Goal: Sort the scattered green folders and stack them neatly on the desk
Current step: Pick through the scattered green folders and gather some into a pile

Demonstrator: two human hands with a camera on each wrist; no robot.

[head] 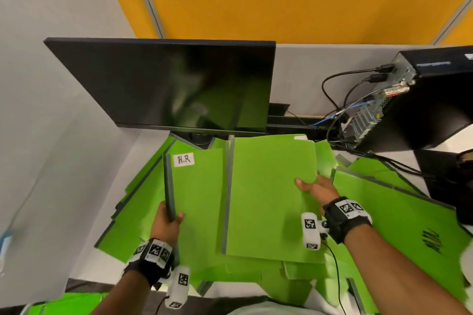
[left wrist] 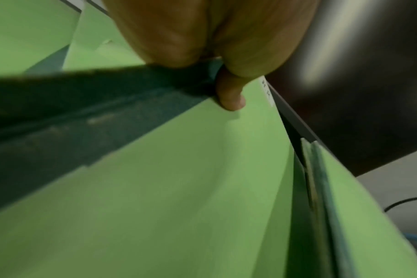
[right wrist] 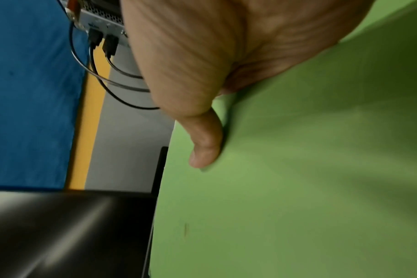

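Observation:
Two green folders with grey spines are held up side by side above a scatter of more green folders on the desk. My left hand grips the grey spine of the folder labelled "H.R", thumb on its front. My right hand holds the right edge of the plain folder, thumb lying on its green cover, fingers hidden behind it.
A black monitor stands right behind the held folders. A black computer case with several cables is at the back right. Grey partition walls close off the left and back. A dark object sits at the right edge.

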